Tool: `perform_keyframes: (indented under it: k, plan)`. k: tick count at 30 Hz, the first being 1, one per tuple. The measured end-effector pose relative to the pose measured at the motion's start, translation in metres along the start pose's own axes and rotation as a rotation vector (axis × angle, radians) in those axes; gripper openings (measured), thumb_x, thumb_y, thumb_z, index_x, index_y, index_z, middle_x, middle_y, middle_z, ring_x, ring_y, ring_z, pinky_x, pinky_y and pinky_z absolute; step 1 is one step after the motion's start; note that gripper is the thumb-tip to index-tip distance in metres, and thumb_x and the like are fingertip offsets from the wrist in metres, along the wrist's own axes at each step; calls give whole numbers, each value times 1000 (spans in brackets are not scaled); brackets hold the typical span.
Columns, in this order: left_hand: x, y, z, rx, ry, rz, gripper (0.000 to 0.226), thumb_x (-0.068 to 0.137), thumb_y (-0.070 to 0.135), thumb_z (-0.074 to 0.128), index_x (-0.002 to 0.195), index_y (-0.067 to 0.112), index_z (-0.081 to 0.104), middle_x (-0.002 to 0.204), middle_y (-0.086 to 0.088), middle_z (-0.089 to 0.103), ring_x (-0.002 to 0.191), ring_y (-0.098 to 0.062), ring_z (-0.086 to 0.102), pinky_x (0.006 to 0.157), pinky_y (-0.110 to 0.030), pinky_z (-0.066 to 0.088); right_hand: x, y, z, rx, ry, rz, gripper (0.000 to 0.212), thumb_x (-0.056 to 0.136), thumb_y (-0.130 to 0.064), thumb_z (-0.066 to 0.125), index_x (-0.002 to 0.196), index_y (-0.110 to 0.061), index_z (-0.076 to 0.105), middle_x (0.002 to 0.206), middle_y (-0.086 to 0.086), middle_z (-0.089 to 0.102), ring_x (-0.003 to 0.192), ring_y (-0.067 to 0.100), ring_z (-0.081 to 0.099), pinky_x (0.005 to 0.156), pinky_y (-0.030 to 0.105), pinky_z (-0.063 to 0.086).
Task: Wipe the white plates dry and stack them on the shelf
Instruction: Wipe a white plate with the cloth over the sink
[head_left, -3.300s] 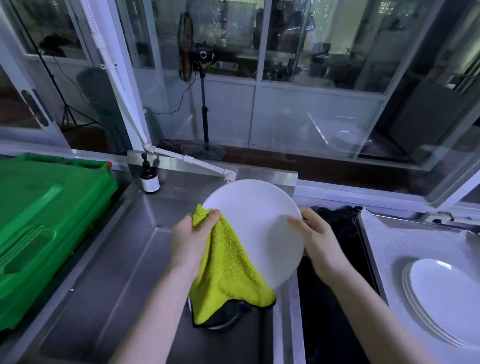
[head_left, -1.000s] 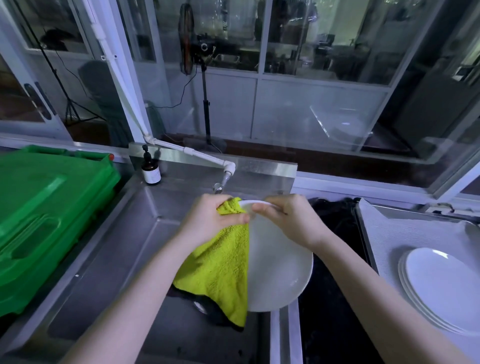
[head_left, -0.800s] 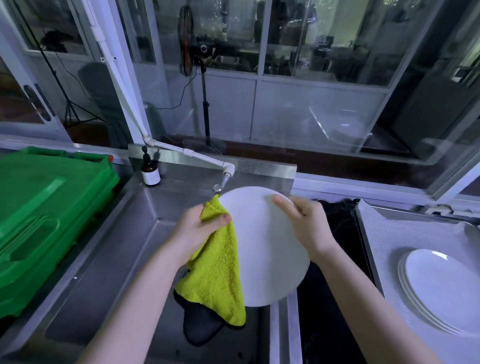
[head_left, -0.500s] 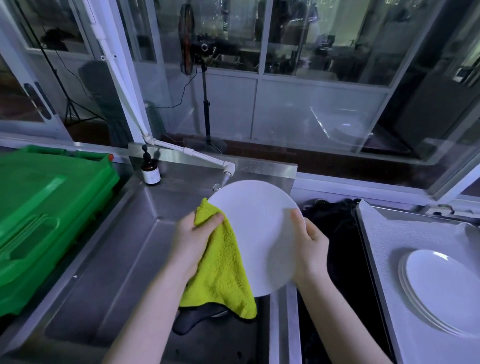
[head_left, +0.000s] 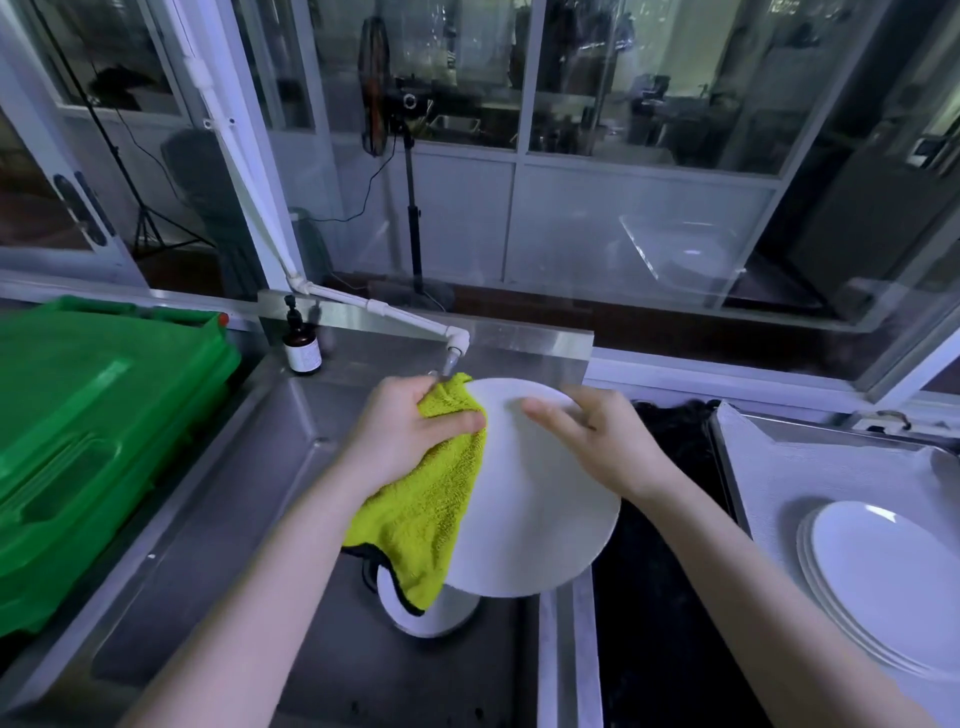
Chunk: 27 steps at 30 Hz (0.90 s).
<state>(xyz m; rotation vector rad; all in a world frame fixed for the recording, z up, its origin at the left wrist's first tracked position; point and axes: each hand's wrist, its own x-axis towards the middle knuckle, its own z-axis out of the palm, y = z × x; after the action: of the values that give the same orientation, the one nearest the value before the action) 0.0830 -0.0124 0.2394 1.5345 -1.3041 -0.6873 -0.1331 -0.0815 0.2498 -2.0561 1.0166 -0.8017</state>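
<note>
Only the head view here, so it's all looking down over the sink (head_left: 249, 519). The white plate (head_left: 535, 519) is held tilted above the sink's right edge, its face toward the person. The left hand (head_left: 410, 431) has its fingers curled tight round a bunched yellow cloth (head_left: 426, 514), the thumb pressing it onto the plate's upper left rim while the rest hangs down over the basin. The right hand (head_left: 608, 441) pinches the plate at the top, thumb laid across the front and the other fingers wrapped behind it (can't see those).

Down in the sink, under the cloth's tip, sits something round and white (head_left: 431, 618), plate or bowl, can't tell. Well right of the sink, a stack of white plates (head_left: 883, 577) lies on a steel tray (head_left: 769, 467). A green crate (head_left: 93, 426) sits left of the sink, and a small brown bottle (head_left: 301, 348) stands at its back left corner.
</note>
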Motion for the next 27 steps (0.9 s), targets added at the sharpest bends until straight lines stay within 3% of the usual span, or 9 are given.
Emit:
perform_keyframes:
  k: [3,5,8,10,14,17,20,23,27]
  plan:
    - [1,4,-1,-14,-10,4,19,71,32,84,80,19,73,79,-1,75,64,-5,61,63,-22,49,-1,0,4,-15,96,-12,70,82,-62,60,65,3,39,60,-1,30,57,11,27,53,30,22]
    - [-7,-8,7,-201,145,-131,16,77,26,81,81,14,72,78,-2,74,67,-11,62,68,-28,51,-3,6,3,158,174,103,64,85,-57,69,64,-1,47,60,0,38,57,12,34,55,30,27]
    - [-25,-24,32,-609,410,-432,17,83,26,76,81,11,70,78,-6,72,73,-19,65,75,-40,55,-2,13,12,528,422,346,47,81,-54,68,68,-10,60,68,3,48,64,15,44,62,33,35]
    - [-29,-29,39,-627,444,-477,15,85,23,74,81,10,69,76,-6,71,75,-21,64,74,-39,54,-4,16,18,455,460,341,51,87,-50,66,69,-4,55,67,1,45,65,14,40,62,32,33]
    - [-19,-25,20,-478,257,-303,16,77,19,81,81,12,68,80,-5,74,76,-19,66,71,-33,53,-4,14,3,186,266,169,45,93,-42,66,52,-28,53,49,-14,36,50,3,30,47,19,25]
    - [-2,-13,6,-100,-10,-94,19,73,20,85,81,11,70,80,-1,73,70,-10,61,68,-27,48,4,3,0,-61,55,24,50,91,-42,68,56,-15,44,51,-10,30,50,8,27,46,21,24]
    - [3,-9,7,-49,-193,-32,12,75,18,83,81,23,74,79,10,75,71,0,62,71,-22,50,7,-5,2,-133,-11,-87,56,90,-38,70,54,-16,34,53,-9,25,52,9,24,48,22,22]
    - [-6,-22,13,-272,66,-177,8,77,22,81,81,22,74,86,0,77,79,-13,69,77,-34,55,3,0,0,-5,133,36,60,90,-42,70,58,-6,34,55,-4,28,54,10,26,52,31,22]
    - [-25,-38,50,-704,487,-538,19,81,32,78,85,15,70,89,-8,76,92,-31,71,82,-44,58,-11,0,33,482,562,369,57,87,-45,68,64,0,43,62,0,38,61,13,34,59,32,29]
